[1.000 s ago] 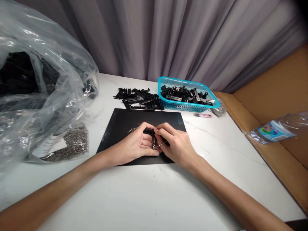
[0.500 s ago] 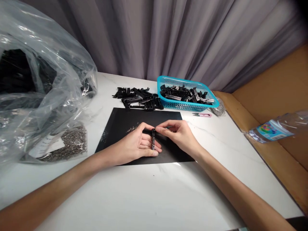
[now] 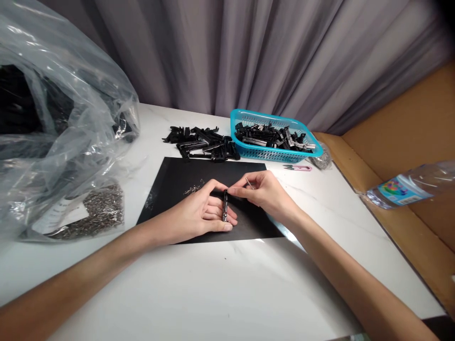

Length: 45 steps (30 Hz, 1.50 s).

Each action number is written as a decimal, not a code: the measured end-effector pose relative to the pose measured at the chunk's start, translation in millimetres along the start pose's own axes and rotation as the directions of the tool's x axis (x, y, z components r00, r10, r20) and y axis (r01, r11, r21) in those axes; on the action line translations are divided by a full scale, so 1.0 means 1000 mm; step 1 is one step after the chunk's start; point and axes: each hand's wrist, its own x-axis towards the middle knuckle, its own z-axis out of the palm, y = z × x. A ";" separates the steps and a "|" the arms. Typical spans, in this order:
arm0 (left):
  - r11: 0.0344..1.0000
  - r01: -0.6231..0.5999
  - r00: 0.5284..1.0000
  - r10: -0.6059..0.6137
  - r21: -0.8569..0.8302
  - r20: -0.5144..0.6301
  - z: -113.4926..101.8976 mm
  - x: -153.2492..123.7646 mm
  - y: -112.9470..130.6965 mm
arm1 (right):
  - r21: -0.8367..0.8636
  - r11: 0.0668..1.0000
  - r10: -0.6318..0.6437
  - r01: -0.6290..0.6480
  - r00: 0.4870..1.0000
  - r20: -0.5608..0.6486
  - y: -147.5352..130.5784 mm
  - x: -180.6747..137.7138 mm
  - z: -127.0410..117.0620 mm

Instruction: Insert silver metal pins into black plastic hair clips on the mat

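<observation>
My left hand point(image 3: 199, 210) holds a narrow black plastic part point(image 3: 225, 206) upright over the mat. Its thumb is at the part's near end, a finger at the far end, the other fingers behind it. My right hand point(image 3: 268, 192) is closed, thumb and forefinger pinched at the part's far end. A thin metal rod point(image 3: 249, 183) pokes out between the right-hand fingers; the rest of it is hidden. Whatever lies at the pinching fingertips is too small to make out. Beyond my left hand, small metal pieces point(image 3: 192, 190) lie in a pile on the black mat point(image 3: 170, 177).
Behind the mat lie loose black plastic parts point(image 3: 202, 144), beside a blue basket point(image 3: 275, 155) full of similar ones. Pink-handled snips point(image 3: 298, 167) lie right of the mat. Plastic bags point(image 3: 103, 90) crowd the left, one holding metal pieces point(image 3: 103, 210). At right are a bottle point(image 3: 405, 189) and cardboard point(image 3: 408, 118).
The right hand has turned slightly, and the thin metal rod now stands out more clearly between its fingers. The left hand keeps the black part in nearly the same place.
</observation>
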 end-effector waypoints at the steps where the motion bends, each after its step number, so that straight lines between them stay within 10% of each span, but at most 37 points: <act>1: 1.000 0.002 1.000 -0.002 0.004 -0.001 0.000 0.000 0.000 | -0.003 1.000 0.003 -0.003 1.000 0.009 0.000 0.000 -0.001; 45: 1.000 -0.011 1.000 0.011 0.004 -0.009 0.006 -0.003 0.001 | -0.058 0.998 -0.033 0.036 0.997 0.065 0.003 -0.002 0.000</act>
